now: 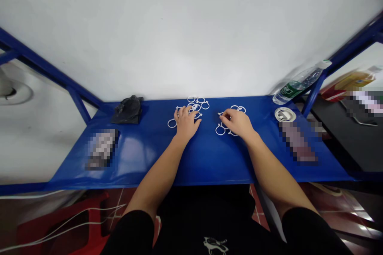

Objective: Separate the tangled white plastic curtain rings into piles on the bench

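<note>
White rings (205, 105), each with a small clip-like knob, lie in a loose cluster on the blue tabletop. Over this cluster rests my left hand (186, 123), palm down with its fingers spread and apart; it covers some of the rings. A second group of the same white rings (220, 130) lies to the right, around and partly beneath my right hand (238, 122). The thumb and forefinger of that hand are pinched together, with a white ring (220, 114) at their tips; most of it is hidden by the fingers.
At the left are a crumpled black bag (127, 110) and a blurred-out flat object (103, 149). On the right a water bottle (299, 84) leans against the blue frame, near a coiled white cable (285, 115) and another blurred-out object (299, 143). A white wall (191, 36) stands behind.
</note>
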Demonstrator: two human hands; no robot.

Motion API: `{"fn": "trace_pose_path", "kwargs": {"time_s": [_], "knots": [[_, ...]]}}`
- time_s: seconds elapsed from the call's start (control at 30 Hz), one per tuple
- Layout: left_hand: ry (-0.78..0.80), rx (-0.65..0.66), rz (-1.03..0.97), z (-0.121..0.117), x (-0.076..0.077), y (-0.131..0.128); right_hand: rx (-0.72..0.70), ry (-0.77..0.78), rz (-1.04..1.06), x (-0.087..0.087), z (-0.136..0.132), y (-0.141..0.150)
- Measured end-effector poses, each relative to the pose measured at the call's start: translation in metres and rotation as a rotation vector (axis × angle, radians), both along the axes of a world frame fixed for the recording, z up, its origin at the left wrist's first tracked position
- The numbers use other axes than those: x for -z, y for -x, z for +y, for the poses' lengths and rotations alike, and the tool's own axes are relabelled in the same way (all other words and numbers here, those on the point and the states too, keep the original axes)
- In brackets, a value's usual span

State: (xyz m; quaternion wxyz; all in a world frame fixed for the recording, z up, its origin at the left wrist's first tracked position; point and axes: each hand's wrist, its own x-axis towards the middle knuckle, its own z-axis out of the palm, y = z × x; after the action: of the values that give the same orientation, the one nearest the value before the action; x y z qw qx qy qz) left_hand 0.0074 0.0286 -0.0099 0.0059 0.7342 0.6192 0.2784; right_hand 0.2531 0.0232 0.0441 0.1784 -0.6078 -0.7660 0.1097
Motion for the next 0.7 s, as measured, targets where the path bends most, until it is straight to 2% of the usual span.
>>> {"fn": "trace_pose_path", "kwargs": {"time_s": [0.13, 0.2, 0.4, 0.57, 0.7], "knots": [[0.040, -0.021, 0.028, 0.007, 0.007, 0.006, -0.224, 0.060, -0.057, 0.011, -0.003, 0.009], [0.044, -0.006, 0.026, 0.008, 0.009, 0.006, -0.288, 0.091, -0.111, 0.015, -0.004, 0.012], [0.024, -0.011, 0.009, 0.006, 0.003, 0.003, -0.225, 0.113, -0.218, 0.011, -0.002, 0.009], [-0.056, 0.009, -0.047, 0.001, -0.005, -0.001, -0.158, 0.050, -0.025, 0.010, -0.002, 0.011], [-0.077, 0.089, -0.080, -0.005, -0.010, -0.008, -0.178, -0.005, 0.071, 0.014, -0.005, 0.018]]}}
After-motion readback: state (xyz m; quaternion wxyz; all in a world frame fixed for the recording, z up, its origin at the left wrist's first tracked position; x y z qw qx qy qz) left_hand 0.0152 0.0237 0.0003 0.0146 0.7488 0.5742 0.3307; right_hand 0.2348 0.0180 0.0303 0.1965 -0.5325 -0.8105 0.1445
